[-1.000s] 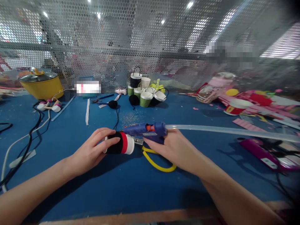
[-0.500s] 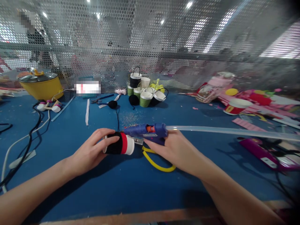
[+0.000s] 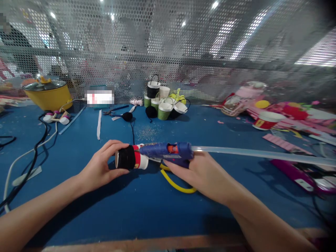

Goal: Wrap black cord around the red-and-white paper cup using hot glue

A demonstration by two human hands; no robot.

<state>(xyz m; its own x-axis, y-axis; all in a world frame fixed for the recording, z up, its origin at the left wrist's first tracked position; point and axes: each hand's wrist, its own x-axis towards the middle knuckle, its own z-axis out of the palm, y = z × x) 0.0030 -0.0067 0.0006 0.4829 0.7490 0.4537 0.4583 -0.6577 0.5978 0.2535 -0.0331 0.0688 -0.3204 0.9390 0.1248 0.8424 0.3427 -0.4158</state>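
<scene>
My left hand (image 3: 103, 164) is closed round a paper cup (image 3: 126, 157) lying on its side, wrapped in black yarn with a red and white band bare at its right end. A black strand runs from the cup up to a small ball of black yarn (image 3: 127, 116). In my right hand (image 3: 202, 175) is a blue hot glue gun (image 3: 168, 150), its nozzle against the red part of the cup. A long clear glue stick (image 3: 249, 152) juts out from its back. Under the gun lie scissors with yellow handles (image 3: 178, 185), their blades mostly hidden.
Several small wrapped cups with handles (image 3: 165, 110) stand at the back centre. A yellow pot (image 3: 49, 98) and cables (image 3: 34, 154) are on the left. At right lie a red and white cup (image 3: 267, 120), pink scraps and a purple device (image 3: 294, 175). Perforated metal stands behind.
The cup has turned in my left hand, and its printed red band now shows. My left thumb has moved to the cup's lower side. The glue gun has shifted slightly right and down.
</scene>
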